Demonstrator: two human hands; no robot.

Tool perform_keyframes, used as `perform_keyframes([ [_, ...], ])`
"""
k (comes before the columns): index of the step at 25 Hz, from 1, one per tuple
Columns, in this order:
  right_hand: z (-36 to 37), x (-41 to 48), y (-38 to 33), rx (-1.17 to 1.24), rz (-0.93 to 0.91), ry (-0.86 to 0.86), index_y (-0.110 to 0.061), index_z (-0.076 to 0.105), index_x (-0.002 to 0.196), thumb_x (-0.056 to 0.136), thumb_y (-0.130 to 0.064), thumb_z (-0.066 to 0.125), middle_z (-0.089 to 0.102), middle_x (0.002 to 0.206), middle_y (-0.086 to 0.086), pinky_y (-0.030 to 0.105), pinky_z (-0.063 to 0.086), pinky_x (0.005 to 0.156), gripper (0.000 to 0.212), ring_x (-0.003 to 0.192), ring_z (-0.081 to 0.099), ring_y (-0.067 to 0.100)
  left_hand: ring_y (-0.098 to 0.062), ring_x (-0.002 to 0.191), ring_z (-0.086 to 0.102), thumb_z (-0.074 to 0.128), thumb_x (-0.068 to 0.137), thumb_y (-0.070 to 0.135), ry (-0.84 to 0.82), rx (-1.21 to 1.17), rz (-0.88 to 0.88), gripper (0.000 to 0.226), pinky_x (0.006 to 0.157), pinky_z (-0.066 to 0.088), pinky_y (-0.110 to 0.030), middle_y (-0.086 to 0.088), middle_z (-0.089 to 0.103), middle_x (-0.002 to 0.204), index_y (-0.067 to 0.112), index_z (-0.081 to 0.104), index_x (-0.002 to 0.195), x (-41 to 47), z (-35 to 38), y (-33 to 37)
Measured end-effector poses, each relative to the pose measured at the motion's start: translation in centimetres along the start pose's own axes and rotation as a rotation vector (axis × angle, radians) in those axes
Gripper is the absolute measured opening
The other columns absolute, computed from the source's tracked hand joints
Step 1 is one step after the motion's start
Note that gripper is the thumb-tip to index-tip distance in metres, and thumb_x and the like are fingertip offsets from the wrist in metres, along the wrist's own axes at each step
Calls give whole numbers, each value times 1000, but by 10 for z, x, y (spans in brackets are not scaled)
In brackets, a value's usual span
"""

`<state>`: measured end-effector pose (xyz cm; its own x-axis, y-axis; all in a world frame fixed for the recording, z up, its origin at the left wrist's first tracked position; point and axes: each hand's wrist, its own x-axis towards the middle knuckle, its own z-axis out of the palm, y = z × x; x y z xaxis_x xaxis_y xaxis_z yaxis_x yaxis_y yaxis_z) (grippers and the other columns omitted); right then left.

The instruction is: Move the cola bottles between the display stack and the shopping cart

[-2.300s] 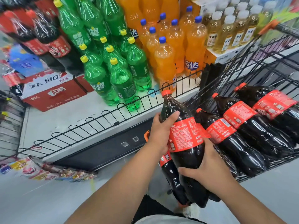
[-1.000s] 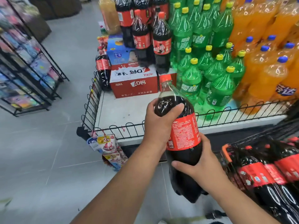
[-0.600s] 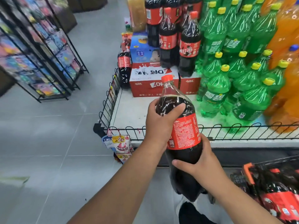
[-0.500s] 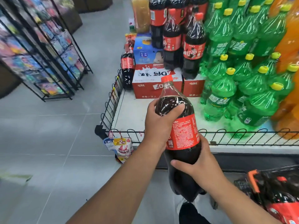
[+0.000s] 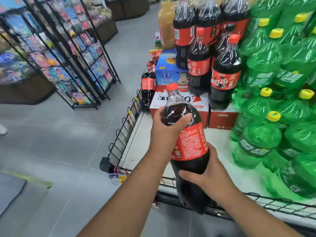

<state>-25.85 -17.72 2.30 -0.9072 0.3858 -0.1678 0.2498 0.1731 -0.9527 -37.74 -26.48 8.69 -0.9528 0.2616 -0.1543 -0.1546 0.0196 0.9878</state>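
Head camera looks down on the white bench (image 5: 150, 142), edged by a black wire rail (image 5: 123, 134). Green bottles (image 5: 259, 139) crowd the bench's right side. A stack of cola bottles (image 5: 224, 79) stands at the bench's back on red cartons (image 5: 222, 117). At the bench's front edge, a held cola bottle (image 5: 189, 141) leans slightly, its base just outside the rail. The left grip (image 5: 164, 132) is clamped round its shoulder, and the right grip (image 5: 210, 177) is wrapped round its lower body.

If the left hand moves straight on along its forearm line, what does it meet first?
Probably the red-and-white carton, directly beyond the left hand gripping the cola bottle. The upright cola bottles on that carton stand behind. Depth is unclear.
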Motion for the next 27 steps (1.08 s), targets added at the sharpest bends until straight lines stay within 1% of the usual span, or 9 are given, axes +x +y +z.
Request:
perform_keyframes([
  [3, -13, 29, -2, 8, 0, -12, -48, 25, 127, 41, -54, 87, 57, 120, -20, 25, 44, 92, 106, 109, 57, 2, -16, 105, 72, 92, 46, 47, -38, 96, 15, 94, 96, 59, -47, 7, 71, 119, 37, 52, 130, 24, 10, 8],
  [7, -24, 58, -2, 32, 3, -16, -47, 26, 128, 47, -45, 92, 56, 118, -23, 21, 42, 89, 104, 109, 57, 0, -16, 115, 68, 94, 38, 49, -118, 226, 41, 114, 100, 55, -48, 9, 67, 128, 40, 44, 140, 56, 17, 12],
  [11, -28, 87, 0, 21, 22, 8, -44, 26, 134, 41, -52, 88, 57, 123, -19, 27, 45, 98, 112, 113, 57, 2, -14, 111, 70, 97, 45, 41, -127, 209, 76, 108, 98, 56, -48, 9, 69, 124, 36, 47, 141, 88, 26, 10],
  [14, -27, 112, -2, 37, 46, 26, -37, 26, 141, 37, -53, 87, 59, 121, -22, 29, 47, 100, 121, 112, 58, 0, 2, 107, 66, 98, 54, 29, -159, 270, 186, 97, 99, 55, -33, 16, 66, 122, 35, 47, 136, 109, 36, 12],
  [16, -27, 127, -6, 53, 41, 52, -35, 27, 142, 38, -48, 89, 60, 120, -23, 25, 47, 99, 121, 110, 58, -6, 8, 110, 61, 99, 59, 23, -195, 312, 259, 97, 98, 50, -22, 22, 60, 123, 37, 43, 137, 121, 42, 16],
  [20, -31, 158, -13, 71, 40, 106, -43, 27, 138, 41, -39, 91, 60, 124, -20, 21, 47, 95, 116, 110, 58, -9, 16, 107, 59, 98, 60, 17, -257, 305, 342, 91, 90, 46, -7, 28, 58, 118, 50, 42, 123, 154, 50, 22],
  [22, -32, 171, -18, 80, 39, 120, -41, 28, 139, 43, -35, 93, 59, 125, -17, 19, 47, 94, 115, 110, 57, -9, 10, 111, 61, 100, 56, 23, -273, 304, 375, 93, 95, 49, -15, 22, 61, 123, 52, 41, 124, 170, 52, 23],
  [25, -30, 189, -25, 140, 25, 134, -27, 29, 141, 57, -3, 92, 56, 128, -10, 4, 44, 83, 108, 102, 54, -20, -1, 124, 57, 94, 49, 46, -267, 333, 434, 104, 108, 49, -33, 13, 57, 137, 47, 40, 137, 188, 55, 23],
  [27, -27, 201, -29, 149, 14, 171, -28, 32, 135, 59, 3, 90, 54, 128, -9, -1, 40, 78, 101, 99, 52, -24, -8, 131, 53, 90, 48, 52, -274, 356, 487, 106, 111, 46, -40, 10, 54, 141, 48, 37, 140, 200, 58, 21],
])
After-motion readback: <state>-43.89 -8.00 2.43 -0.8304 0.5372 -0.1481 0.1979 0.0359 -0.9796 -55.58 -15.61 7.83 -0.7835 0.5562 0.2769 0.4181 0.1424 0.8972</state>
